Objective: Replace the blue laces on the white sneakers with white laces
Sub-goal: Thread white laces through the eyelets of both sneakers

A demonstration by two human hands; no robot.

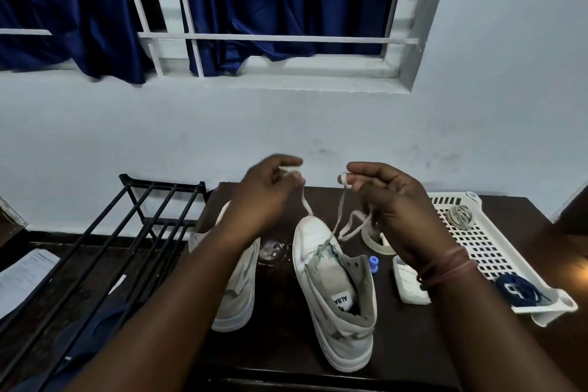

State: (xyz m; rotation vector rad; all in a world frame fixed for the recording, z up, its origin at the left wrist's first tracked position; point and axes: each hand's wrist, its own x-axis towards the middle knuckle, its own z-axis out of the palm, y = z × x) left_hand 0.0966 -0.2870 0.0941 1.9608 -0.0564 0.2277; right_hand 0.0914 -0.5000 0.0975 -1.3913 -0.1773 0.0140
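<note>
Head view: my left hand (pixel 267 191) and right hand (pixel 391 200) each pinch an end of the white lace (pixel 346 226) (threaded through the right sneaker (pixel 334 293)) above the counter (pixel 280 344).

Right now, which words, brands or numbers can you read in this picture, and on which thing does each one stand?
"ALBA": upside down on the insole label inside the right sneaker; smaller print below it is unreadable.
Sheet of paper at the left: printed lines, too blurred to read.
</note>
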